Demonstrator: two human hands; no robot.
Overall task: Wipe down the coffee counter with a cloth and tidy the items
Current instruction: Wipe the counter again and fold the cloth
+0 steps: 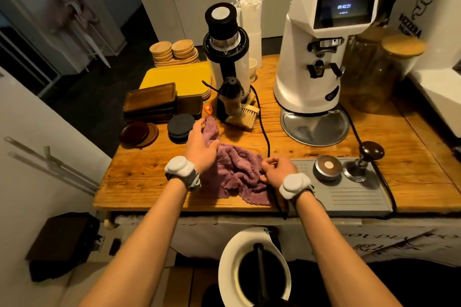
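Note:
A crumpled purple cloth (237, 172) lies on the wooden counter (139, 172) near its front edge. My left hand (200, 148) grips the cloth's far left corner, which is lifted a little off the wood. My right hand (278, 169) pinches the cloth's right edge beside a grey tamping mat (349, 194). Both wrists carry pale grey bands.
Behind the cloth stand a small black-and-white grinder (225, 57), a brush (243, 114) and a large white grinder (321, 52). A black cable (264, 129) runs past the cloth. Dark coasters (180, 127), wooden trays (151, 102) and a yellow tray (179, 77) sit left. A tamper (366, 159) stands on the mat.

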